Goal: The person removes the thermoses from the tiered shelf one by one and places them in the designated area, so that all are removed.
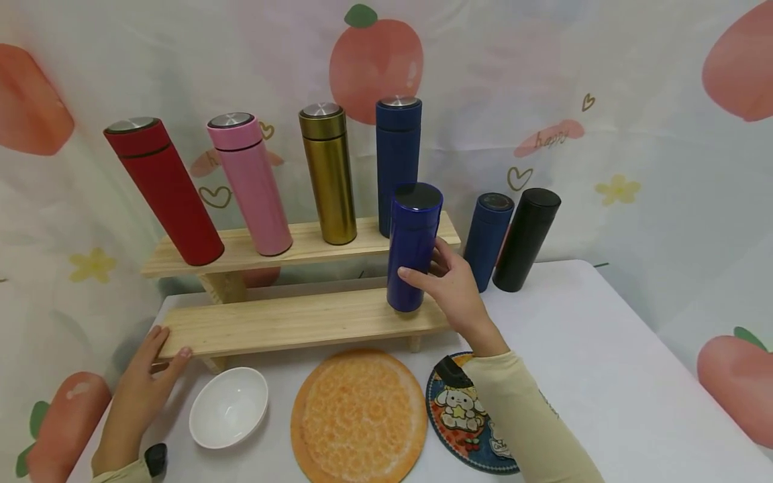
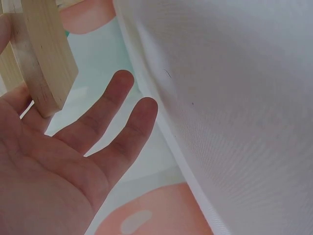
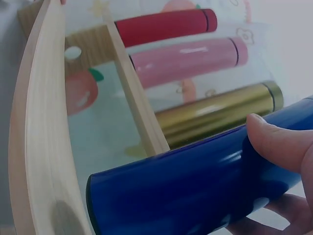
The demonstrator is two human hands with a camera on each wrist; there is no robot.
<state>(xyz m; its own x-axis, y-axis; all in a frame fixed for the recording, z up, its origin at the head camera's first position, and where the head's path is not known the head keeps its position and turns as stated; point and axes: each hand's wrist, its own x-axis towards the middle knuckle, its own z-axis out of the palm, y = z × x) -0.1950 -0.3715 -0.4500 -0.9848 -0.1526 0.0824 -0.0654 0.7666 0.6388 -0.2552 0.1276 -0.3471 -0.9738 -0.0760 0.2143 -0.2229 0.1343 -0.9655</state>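
Note:
My right hand (image 1: pixel 455 292) grips a glossy blue thermos (image 1: pixel 412 255), thumb on one side and fingers round the other. The thermos is upright over the right end of the lower wooden shelf (image 1: pixel 284 325); the right wrist view shows a narrow gap between its base (image 3: pixel 90 200) and the board (image 3: pixel 46 127). At the shelf's left end, my left hand (image 1: pixel 135 392) holds the board's corner between thumb and fingers, while two fingers (image 2: pixel 105 110) stretch out free. Red (image 1: pixel 166 194), pink (image 1: pixel 253 188), gold (image 1: pixel 329 178) and dark blue (image 1: pixel 398 147) thermoses stand on the upper shelf (image 1: pixel 241 240).
Right of the rack, a navy thermos (image 1: pixel 489 235) and a black thermos (image 1: pixel 525 241) stand on the white table (image 1: pixel 604 376). In front are a white bowl (image 1: pixel 229 409), a round orange mat (image 1: pixel 359 416) and a round cartoon mat (image 1: pixel 459 429), partly under my right forearm.

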